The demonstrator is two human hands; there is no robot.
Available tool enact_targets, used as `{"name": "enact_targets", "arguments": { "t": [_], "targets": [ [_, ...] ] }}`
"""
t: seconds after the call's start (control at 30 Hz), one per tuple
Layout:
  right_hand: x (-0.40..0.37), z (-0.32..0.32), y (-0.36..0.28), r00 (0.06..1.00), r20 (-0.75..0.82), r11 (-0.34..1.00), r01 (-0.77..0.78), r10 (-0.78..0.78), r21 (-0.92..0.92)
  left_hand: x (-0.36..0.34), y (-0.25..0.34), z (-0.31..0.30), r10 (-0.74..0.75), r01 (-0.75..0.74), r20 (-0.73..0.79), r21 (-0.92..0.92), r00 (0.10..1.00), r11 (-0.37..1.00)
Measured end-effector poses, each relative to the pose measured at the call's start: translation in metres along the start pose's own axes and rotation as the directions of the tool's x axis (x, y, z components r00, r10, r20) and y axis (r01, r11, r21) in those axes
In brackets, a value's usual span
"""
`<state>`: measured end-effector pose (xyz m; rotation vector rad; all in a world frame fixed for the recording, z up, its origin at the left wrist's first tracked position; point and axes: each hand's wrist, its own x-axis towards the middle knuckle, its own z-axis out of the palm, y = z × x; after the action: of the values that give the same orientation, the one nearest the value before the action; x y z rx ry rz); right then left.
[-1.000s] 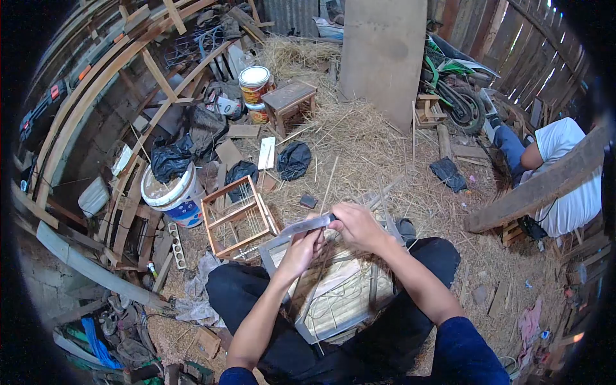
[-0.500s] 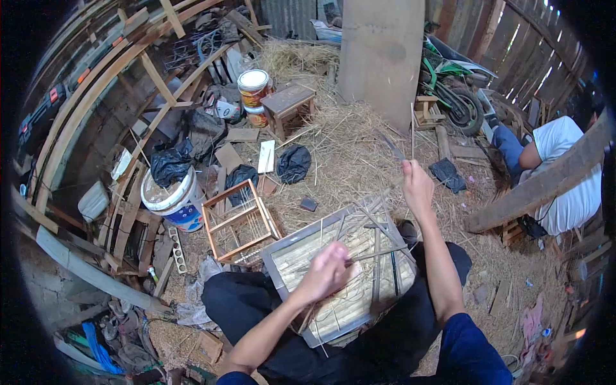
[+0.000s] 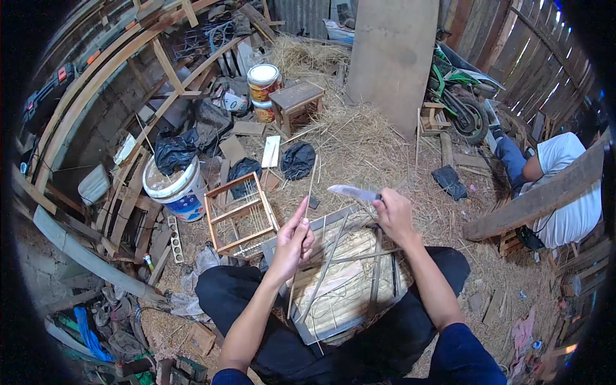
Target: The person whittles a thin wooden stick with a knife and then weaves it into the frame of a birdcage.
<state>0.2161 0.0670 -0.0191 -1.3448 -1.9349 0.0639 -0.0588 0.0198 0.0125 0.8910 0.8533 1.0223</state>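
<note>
My left hand [image 3: 294, 242] is closed on a thin bamboo strip [image 3: 312, 178] that sticks up past the fingers, over the left part of the framed board. In my right hand [image 3: 393, 217] is the dark handle of a knife [image 3: 354, 192], its blade pointing left toward the strip without touching it. Across my lap lies the grey-edged board [image 3: 340, 285] with a pale slatted surface. Several thin strips and a dark narrow rod [image 3: 394, 274] lie on it.
A small wooden frame [image 3: 240, 208] and a white bucket [image 3: 176, 192] stand at the left. A stool [image 3: 296, 96] and paint cans [image 3: 264, 83] are farther back. A person in a white shirt [image 3: 571, 192] sits at the right behind a wooden beam [image 3: 539, 192].
My left hand has risen off the board, moved left and now holds a strip upright. My right hand has come down and left, and the knife blade now points left.
</note>
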Motion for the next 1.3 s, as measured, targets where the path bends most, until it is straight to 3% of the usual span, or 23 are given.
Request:
{"name": "enact_targets", "arguments": {
  "t": [0.37, 0.43, 0.5, 0.6, 0.83, 0.9, 0.93, 0.97, 1.0, 1.03, 1.07, 1.17, 1.3],
  "targets": [
    [0.012, 0.025, -0.047, 0.961, 0.106, 0.94, 0.22, -0.254, 0.262, 0.009, -0.01, 0.019, 0.009, -0.011, 0.033, 0.044, 0.999, 0.999],
    [0.014, 0.024, -0.052, 0.951, 0.108, 0.925, 0.25, -0.29, 0.286, 0.01, -0.016, 0.025, 0.024, -0.022, 0.04, -0.035, 0.999, 0.999],
    [0.017, 0.025, -0.05, 0.945, 0.085, 0.916, 0.28, -0.315, 0.286, 0.009, -0.014, 0.031, 0.0, 0.004, 0.032, -0.125, 1.0, 0.992],
    [0.022, 0.021, -0.044, 0.937, 0.054, 0.915, 0.323, -0.344, 0.241, 0.01, -0.018, 0.032, 0.034, -0.023, 0.079, -0.13, 0.996, 0.991],
    [0.024, 0.005, -0.035, 0.927, 0.028, 0.924, 0.369, -0.373, 0.096, 0.015, -0.032, 0.029, -0.082, 0.102, 0.126, -0.157, 0.989, 0.982],
    [0.021, 0.006, -0.027, 0.949, 0.016, 0.947, 0.315, -0.316, 0.06, 0.014, -0.03, 0.031, -0.1, 0.123, 0.123, -0.203, 0.987, 0.971],
    [0.02, 0.004, -0.022, 0.957, 0.01, 0.956, 0.29, -0.291, 0.043, 0.01, -0.027, 0.033, -0.114, 0.128, 0.131, -0.105, 0.985, 0.986],
    [0.021, -0.001, -0.016, 0.996, -0.068, 0.994, -0.048, 0.055, 0.096, 0.002, -0.023, 0.036, -0.129, 0.131, 0.137, -0.008, 0.982, 0.991],
    [0.026, -0.011, -0.008, 0.91, -0.123, 0.912, -0.374, 0.396, 0.166, -0.005, -0.023, 0.04, -0.144, 0.133, 0.145, 0.085, 0.979, 0.987],
    [0.033, -0.022, 0.023, 0.894, -0.21, 0.918, -0.393, 0.395, 0.053, -0.013, -0.039, 0.043, -0.005, -0.063, 0.318, 0.203, 0.948, 0.977],
    [0.036, -0.033, 0.051, 0.875, -0.297, 0.907, -0.416, 0.382, -0.059, -0.023, -0.031, 0.058, -0.052, 0.038, 0.379, 0.044, 0.924, 0.998],
    [0.036, -0.046, 0.054, 0.87, -0.337, 0.924, -0.382, 0.359, -0.003, -0.009, -0.03, 0.048, -0.102, 0.098, 0.193, 0.033, 0.976, 0.995],
    [0.009, -0.035, 0.007, 0.985, -0.125, 0.991, -0.127, 0.121, -0.041, 0.003, -0.01, 0.019, -0.032, 0.032, 0.002, -0.045, 0.999, 0.998]
  ]
}}
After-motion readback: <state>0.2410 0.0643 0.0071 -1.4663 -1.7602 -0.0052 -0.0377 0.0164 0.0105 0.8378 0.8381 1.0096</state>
